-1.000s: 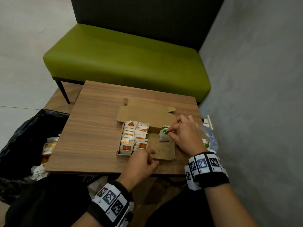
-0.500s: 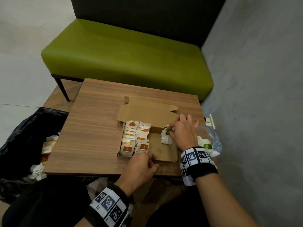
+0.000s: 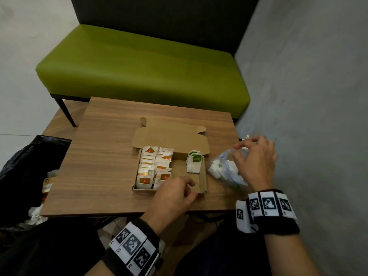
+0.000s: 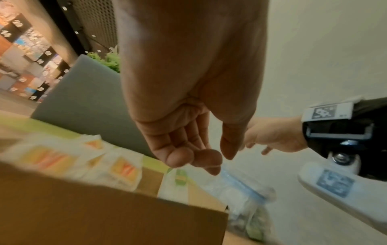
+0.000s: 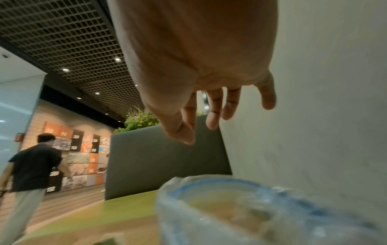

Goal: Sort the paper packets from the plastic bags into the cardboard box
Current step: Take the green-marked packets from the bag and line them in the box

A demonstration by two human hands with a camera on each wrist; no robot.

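cardboard box [image 3: 202, 179] at table's [image 3: 103, 156] near edge, right of centre; left half bare | plastic bag [image 3: 225, 170] on right edge | left hand [image 3: 173, 194] loosely curled, empty, at box's near wall | right hand [image 3: 254, 158] relaxed, empty, moved from green packets [image 3: 194, 161] to over bag

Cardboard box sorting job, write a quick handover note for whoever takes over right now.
Left hand: empty, fingers loosely curled, at the near edge of the cardboard box.
Right hand: open, nothing in its grip, over the plastic bag at the table's right edge.
Done: orange-label packets fill the box's left side in two rows; a short stack of green-label packets stands at its far right.
Left: white packets remain in the bag; move them into the box's empty middle and right.
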